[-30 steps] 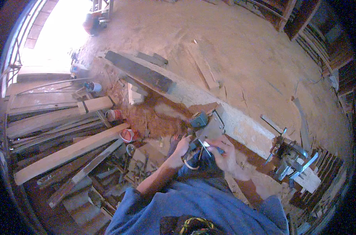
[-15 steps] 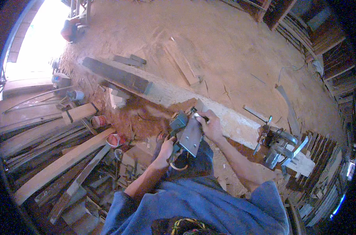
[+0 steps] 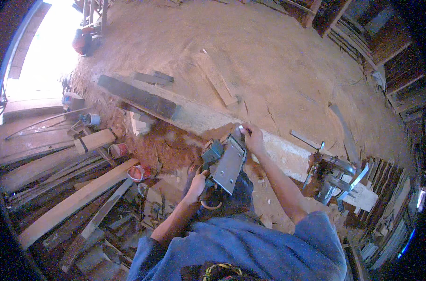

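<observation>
A hand-held power tool with a teal-grey housing (image 3: 212,151) is tilted in front of my lap, its flat grey metal plate (image 3: 230,164) facing up. Small holes show near the plate's near end. Closed around the tool's dark handle on the near left side is my left hand (image 3: 197,186). My right hand (image 3: 254,140) is at the far end of the plate, fingers drawn together by a small whitish bit (image 3: 241,128); what that is, I cannot make out. A curved tan piece (image 3: 211,205) hangs below the tool.
Beyond the tool a long pale beam (image 3: 201,116) crosses the sandy floor, a dark timber (image 3: 138,96) lying on its left part. At right stands a metal machine (image 3: 332,175). Planks (image 3: 81,199) and a red bucket (image 3: 137,173) lie at left; stacked boards (image 3: 386,187) fill the right.
My right hand has slid off the plate's face to its far end, leaving more of the plate uncovered. The tool has turned slightly; my left hand keeps its grip.
</observation>
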`<action>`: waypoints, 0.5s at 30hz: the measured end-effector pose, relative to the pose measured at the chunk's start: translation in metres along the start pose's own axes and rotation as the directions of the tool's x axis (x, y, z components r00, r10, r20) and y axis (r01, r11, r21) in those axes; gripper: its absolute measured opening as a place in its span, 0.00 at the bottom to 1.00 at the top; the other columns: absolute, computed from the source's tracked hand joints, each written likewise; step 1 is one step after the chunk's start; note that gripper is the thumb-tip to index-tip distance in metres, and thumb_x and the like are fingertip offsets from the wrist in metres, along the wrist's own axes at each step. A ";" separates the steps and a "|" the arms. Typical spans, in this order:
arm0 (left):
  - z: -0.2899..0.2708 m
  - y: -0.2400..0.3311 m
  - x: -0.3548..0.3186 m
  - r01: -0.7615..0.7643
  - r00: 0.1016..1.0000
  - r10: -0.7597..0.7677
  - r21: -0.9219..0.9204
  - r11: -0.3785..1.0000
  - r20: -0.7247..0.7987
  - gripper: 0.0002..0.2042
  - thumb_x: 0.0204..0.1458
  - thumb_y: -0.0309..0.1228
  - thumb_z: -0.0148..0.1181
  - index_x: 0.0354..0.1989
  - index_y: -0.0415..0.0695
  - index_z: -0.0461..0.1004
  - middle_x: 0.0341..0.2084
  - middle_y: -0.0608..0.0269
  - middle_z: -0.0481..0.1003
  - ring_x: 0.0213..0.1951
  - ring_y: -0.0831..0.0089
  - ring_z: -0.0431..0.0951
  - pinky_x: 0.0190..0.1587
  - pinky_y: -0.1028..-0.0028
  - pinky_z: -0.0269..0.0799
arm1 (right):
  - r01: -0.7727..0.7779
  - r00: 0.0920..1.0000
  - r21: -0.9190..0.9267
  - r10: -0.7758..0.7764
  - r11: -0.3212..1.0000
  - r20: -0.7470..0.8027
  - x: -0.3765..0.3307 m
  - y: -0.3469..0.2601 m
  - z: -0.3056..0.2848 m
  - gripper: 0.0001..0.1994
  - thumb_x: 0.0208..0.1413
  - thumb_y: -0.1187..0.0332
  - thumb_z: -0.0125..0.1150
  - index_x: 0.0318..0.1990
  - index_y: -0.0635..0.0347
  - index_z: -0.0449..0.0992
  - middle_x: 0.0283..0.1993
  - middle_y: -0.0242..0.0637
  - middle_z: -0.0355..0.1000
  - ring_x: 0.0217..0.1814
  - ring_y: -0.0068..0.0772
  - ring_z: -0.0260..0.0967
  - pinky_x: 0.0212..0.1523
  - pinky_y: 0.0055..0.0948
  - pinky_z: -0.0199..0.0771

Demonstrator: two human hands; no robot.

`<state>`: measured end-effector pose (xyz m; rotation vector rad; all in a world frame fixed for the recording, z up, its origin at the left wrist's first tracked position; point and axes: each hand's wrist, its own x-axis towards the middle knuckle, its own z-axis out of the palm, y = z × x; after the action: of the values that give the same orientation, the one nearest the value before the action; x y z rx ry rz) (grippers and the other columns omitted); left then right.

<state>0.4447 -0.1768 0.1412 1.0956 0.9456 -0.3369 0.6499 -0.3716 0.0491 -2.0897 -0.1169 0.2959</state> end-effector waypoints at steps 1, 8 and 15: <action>-0.001 -0.005 -0.002 -0.012 0.999 0.013 0.045 0.999 -0.030 0.19 0.61 0.28 0.47 0.61 0.44 0.60 0.34 0.58 0.73 0.27 0.66 0.76 0.26 0.64 0.77 | 0.010 1.000 -0.030 -0.011 0.999 -0.026 0.009 0.000 0.003 0.11 0.57 0.68 0.63 0.45 0.62 0.81 0.38 0.46 0.76 0.43 0.44 0.76 0.45 0.37 0.76; 0.003 0.027 -0.013 -0.022 0.998 0.042 0.418 0.908 -0.039 0.20 0.64 0.32 0.40 0.63 0.45 0.66 0.46 0.54 0.77 0.43 0.59 0.77 0.44 0.61 0.74 | 0.008 0.999 -0.100 -0.004 0.995 0.041 -0.006 0.005 -0.001 0.12 0.57 0.64 0.65 0.43 0.62 0.81 0.43 0.47 0.78 0.46 0.48 0.77 0.47 0.40 0.76; -0.011 0.000 0.002 0.043 0.998 -0.026 0.274 0.961 -0.064 0.22 0.62 0.30 0.45 0.66 0.45 0.62 0.44 0.55 0.76 0.37 0.63 0.78 0.39 0.67 0.75 | 0.020 0.994 -0.053 -0.014 0.998 0.106 -0.020 -0.038 -0.021 0.10 0.56 0.65 0.64 0.41 0.61 0.81 0.37 0.48 0.77 0.42 0.49 0.75 0.45 0.42 0.74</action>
<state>0.4410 -0.1667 0.1381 1.3509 0.9915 -0.4773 0.6370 -0.3740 0.0950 -2.1258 -0.2080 0.3965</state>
